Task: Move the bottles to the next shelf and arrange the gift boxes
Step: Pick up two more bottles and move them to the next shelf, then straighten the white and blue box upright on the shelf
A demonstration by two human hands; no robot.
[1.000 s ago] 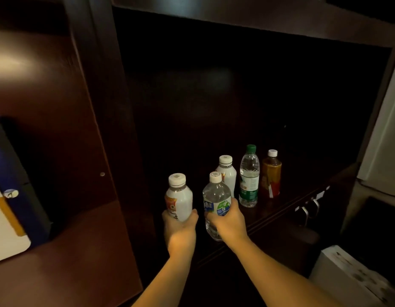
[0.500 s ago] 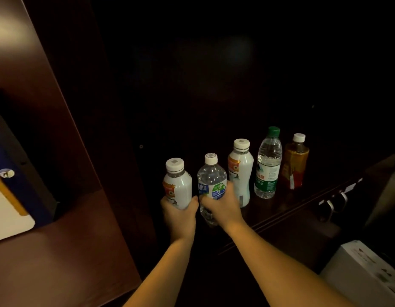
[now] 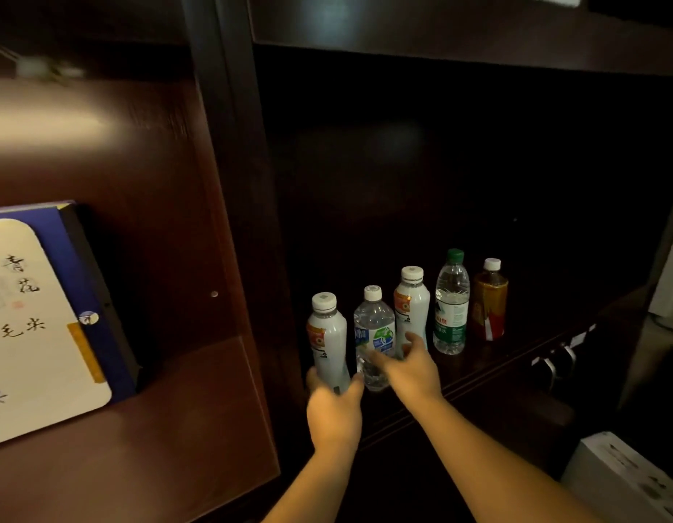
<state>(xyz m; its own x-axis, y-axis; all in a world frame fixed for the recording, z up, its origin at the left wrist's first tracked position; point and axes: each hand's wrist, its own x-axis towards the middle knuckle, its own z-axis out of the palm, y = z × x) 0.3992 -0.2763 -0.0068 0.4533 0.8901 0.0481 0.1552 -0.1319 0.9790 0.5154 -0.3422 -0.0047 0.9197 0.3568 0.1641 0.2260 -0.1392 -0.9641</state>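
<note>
While left hand (image 3: 333,409) loosely cups slim white bottle (image 3: 327,341), right hand (image 3: 410,368) splayed

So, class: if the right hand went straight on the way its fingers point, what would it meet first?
Probably the second white bottle: the open right hand points up and back toward its lower body, beside the clear water bottle. Depth is uncertain.
</note>
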